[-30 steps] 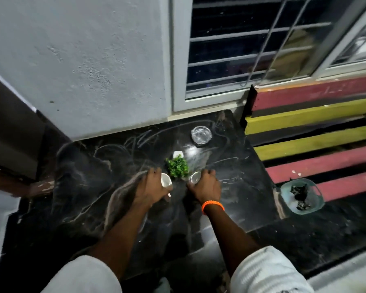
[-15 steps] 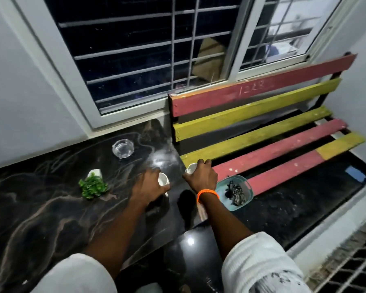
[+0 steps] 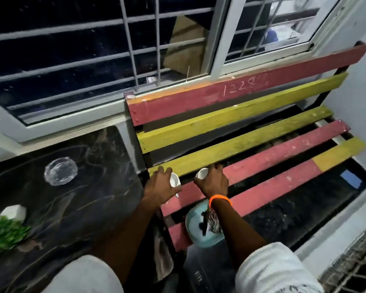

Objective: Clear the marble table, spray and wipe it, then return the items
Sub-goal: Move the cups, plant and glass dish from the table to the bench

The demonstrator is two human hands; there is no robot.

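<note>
In the head view, the left hand [image 3: 160, 187] was in the middle of the frame, just past the right edge of the black marble counter [image 3: 82, 208]. Its grip was closed around a small white cup [image 3: 174, 180], with the fingers curled over the cup from the left side. The right hand [image 3: 213, 181] was just beside it, a little more to the right. Its grip was also closed on a second white cup [image 3: 202, 173], and only the rim and a part of the wall of this cup could be seen. An orange bracelet [image 3: 220, 198] was on the right wrist. Both cups were over the slats of the bench [image 3: 262, 161], which had red and yellow boards and filled the right half of the frame. I could not tell if the cups touched the slats or were above them.

On the bench, at the lower middle of the frame, lay a pale blue bowl [image 3: 195, 227] with some dark things inside, partly hidden by the right forearm.

On the counter, at the left of the frame, stood a glass ashtray [image 3: 60, 171]. Lower, at the left edge, there was a small green plant [image 3: 5, 233] in a white pot [image 3: 14, 211].

A barred window [image 3: 72, 60] took up the upper part of the frame.
</note>
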